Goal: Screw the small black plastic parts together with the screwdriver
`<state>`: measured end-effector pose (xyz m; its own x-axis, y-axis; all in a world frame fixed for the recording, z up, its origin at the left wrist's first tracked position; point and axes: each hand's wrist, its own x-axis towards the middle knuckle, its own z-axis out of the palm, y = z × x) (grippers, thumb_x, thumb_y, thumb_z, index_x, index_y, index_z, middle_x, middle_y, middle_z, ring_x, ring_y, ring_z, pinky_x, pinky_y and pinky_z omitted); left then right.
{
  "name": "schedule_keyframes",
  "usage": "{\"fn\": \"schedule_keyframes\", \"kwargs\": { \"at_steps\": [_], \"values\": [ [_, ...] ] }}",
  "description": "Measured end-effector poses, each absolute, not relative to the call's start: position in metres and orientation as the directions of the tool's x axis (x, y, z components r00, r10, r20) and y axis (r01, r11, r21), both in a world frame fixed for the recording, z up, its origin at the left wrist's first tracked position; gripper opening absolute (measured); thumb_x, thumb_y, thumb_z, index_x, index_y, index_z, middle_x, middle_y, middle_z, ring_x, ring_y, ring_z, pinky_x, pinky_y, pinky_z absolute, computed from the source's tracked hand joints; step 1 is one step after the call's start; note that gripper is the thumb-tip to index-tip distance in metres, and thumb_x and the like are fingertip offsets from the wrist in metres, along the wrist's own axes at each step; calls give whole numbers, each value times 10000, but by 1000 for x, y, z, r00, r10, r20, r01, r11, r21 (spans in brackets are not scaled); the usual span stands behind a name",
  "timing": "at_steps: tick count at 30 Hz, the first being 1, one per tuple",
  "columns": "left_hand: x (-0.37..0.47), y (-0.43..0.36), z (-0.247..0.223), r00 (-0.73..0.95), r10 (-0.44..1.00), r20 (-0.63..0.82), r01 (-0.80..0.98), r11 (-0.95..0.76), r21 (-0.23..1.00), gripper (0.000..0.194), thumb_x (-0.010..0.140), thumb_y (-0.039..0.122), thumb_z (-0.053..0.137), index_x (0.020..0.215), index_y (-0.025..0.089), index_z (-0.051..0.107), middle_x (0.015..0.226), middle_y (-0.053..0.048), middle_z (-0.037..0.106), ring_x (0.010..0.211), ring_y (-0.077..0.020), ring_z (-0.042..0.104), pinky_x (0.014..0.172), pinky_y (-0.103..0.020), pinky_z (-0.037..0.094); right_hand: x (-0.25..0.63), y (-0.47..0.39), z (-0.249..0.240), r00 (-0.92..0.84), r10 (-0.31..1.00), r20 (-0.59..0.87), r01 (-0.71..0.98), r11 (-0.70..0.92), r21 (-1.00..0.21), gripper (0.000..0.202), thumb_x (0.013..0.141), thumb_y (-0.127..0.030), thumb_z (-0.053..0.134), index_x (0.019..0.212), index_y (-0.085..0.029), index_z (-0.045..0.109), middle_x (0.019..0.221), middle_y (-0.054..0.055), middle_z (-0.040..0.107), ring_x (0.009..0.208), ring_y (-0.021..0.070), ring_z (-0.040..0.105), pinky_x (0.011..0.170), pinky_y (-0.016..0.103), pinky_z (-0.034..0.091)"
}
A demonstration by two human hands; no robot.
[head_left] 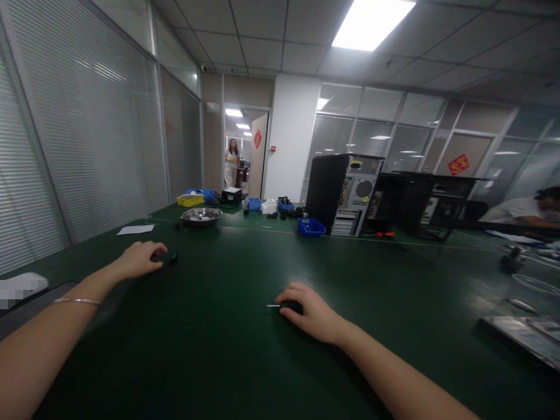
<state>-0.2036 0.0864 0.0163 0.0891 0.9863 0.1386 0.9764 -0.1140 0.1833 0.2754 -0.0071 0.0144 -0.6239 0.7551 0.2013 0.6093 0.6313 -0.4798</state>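
My right hand [306, 312] rests on the green tabletop, fingers wrapped round the black handle of a screwdriver [290, 305]. Its short metal shaft points left. My left hand [142, 259] is low over the table on the left side, with thumb and fingers apart and nothing between them. Just right of its fingertips lies a small dark object [174, 258], too small to name. A silver bangle [76, 301] circles my left wrist.
Behind are a metal bowl [202, 217], a white paper [135, 230], a yellow tray [190, 200] and a blue bin [311, 227]. Computer towers [328, 192] stand at back right. A metal-cased part [525, 338] lies at right. One person [525, 211] sits far right; another [231, 163] stands in the doorway.
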Motion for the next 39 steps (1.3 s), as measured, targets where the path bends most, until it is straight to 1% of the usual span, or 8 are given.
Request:
{"fn": "schedule_keyframes", "kwargs": {
  "at_steps": [3, 8, 14, 17, 22, 27, 34, 39],
  "values": [
    [-199, 89, 12, 85, 981, 174, 981, -113, 157, 505, 796, 362, 550, 1249, 138, 537, 1199, -132, 566, 1080, -336, 478, 900, -448, 376, 275, -6, 14, -629, 748, 210, 605, 641, -472, 205, 904, -296, 552, 1081, -252, 646, 1039, 44, 605, 974, 206, 550, 860, 344, 435],
    [-182, 90, 6, 155, 971, 184, 967, -187, 175, 529, 817, 367, 518, 1295, 143, 503, 1272, -128, 550, 1114, -324, 481, 931, -442, 369, 276, -3, 11, -637, 738, 222, 605, 658, -449, 208, 896, -288, 561, 1081, -250, 648, 1041, 43, 607, 980, 206, 548, 866, 339, 434],
    [-171, 94, 5, 186, 964, 189, 962, -218, 167, 471, 751, 499, 555, 1075, 177, 669, 1173, -147, 615, 1087, -364, 533, 904, -451, 412, 274, -3, 10, -638, 735, 228, 616, 665, -422, 213, 890, -296, 567, 1080, -250, 652, 1038, 43, 607, 970, 206, 548, 857, 333, 439],
    [-166, 94, 6, 214, 949, 232, 952, -256, 166, 419, 752, 496, 549, 1014, 197, 683, 1117, -134, 635, 1089, -352, 538, 930, -456, 406, 272, -6, 13, -644, 731, 226, 616, 671, -413, 219, 892, -296, 563, 1087, -251, 652, 1045, 45, 605, 979, 209, 546, 861, 335, 439],
    [-108, 68, 15, 302, 917, 261, 867, -378, 326, 464, 789, 505, 565, 1141, 205, 613, 1135, -84, 621, 1069, -292, 555, 914, -402, 439, 269, -10, 11, -646, 725, 238, 602, 676, -425, 209, 882, -283, 578, 1069, -249, 662, 1035, 45, 608, 976, 208, 549, 864, 337, 436],
    [-15, 25, 22, 518, 826, 224, 649, -550, 525, 390, 840, 450, 570, 1149, 212, 596, 1098, -52, 619, 930, -206, 588, 807, -311, 484, 265, -7, 0, -507, 791, 343, 545, 602, -584, 197, 889, -269, 563, 1052, -224, 664, 986, 46, 602, 911, 179, 568, 807, 299, 451],
    [29, 3, 7, 694, 689, 208, 491, -664, 564, 337, 847, 290, 605, 1180, 250, 574, 1132, -36, 596, 991, -197, 565, 860, -315, 467, 267, 0, -7, -217, 893, 395, 463, 450, -763, 246, 910, -310, 526, 1103, -198, 629, 935, 40, 613, 852, 179, 563, 751, 296, 447],
    [26, 6, 3, 655, 722, 226, 491, -632, 599, 435, 825, 312, 643, 1237, 264, 514, 1164, -44, 558, 980, -196, 559, 857, -325, 470, 271, 1, -2, -364, 838, 407, 455, 541, -707, 246, 913, -254, 534, 1140, -222, 622, 971, 37, 602, 868, 161, 551, 772, 281, 443]
  ]
}}
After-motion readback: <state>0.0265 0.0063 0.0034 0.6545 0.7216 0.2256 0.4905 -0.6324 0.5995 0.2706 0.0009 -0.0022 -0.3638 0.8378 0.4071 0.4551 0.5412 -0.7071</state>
